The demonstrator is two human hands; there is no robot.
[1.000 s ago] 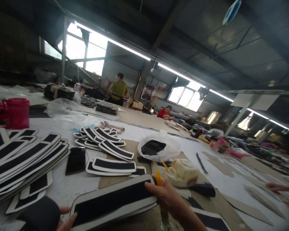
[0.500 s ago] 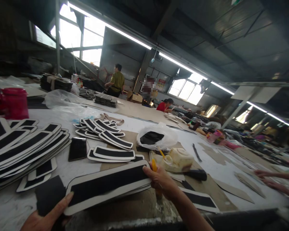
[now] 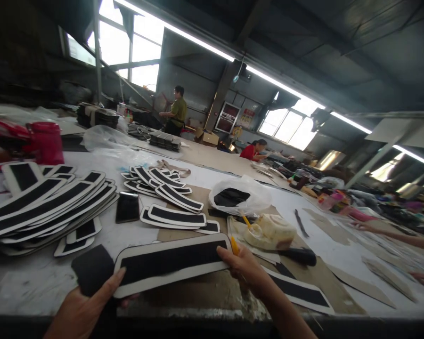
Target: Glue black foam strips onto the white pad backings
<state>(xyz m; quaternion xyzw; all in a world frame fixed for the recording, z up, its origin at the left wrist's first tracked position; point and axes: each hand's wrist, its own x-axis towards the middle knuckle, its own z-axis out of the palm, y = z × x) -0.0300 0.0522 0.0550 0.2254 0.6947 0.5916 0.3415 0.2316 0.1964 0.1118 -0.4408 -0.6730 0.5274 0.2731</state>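
Observation:
Between my two hands is a slightly curved strip (image 3: 173,260), with a black middle and an off-white border, held tilted above the table's front edge. My left hand (image 3: 83,303) pinches its left end, thumb on top. A limp black piece (image 3: 93,269) hangs out beside that thumb. My right hand (image 3: 247,270) grips the right end, and a yellow stick-like handle (image 3: 234,246) pokes up from between its fingers; the rest of that tool is mostly hidden. Just beyond lie a few similar strips (image 3: 176,217), and another strip (image 3: 300,291) lies right of my right wrist.
A big fanned pile of strips (image 3: 53,207) fills the left, beside a dark phone (image 3: 127,207). Ahead stand a white plastic bag (image 3: 257,195) with black pieces and a stained plastic container (image 3: 277,230) with a yellow stick. A co-worker's arm (image 3: 399,238) reaches in from the right.
The view has swung slightly left, so things sit farther right. Lower layers seen under the strip's right end no longer show. The co-worker's hands at right have moved apart.

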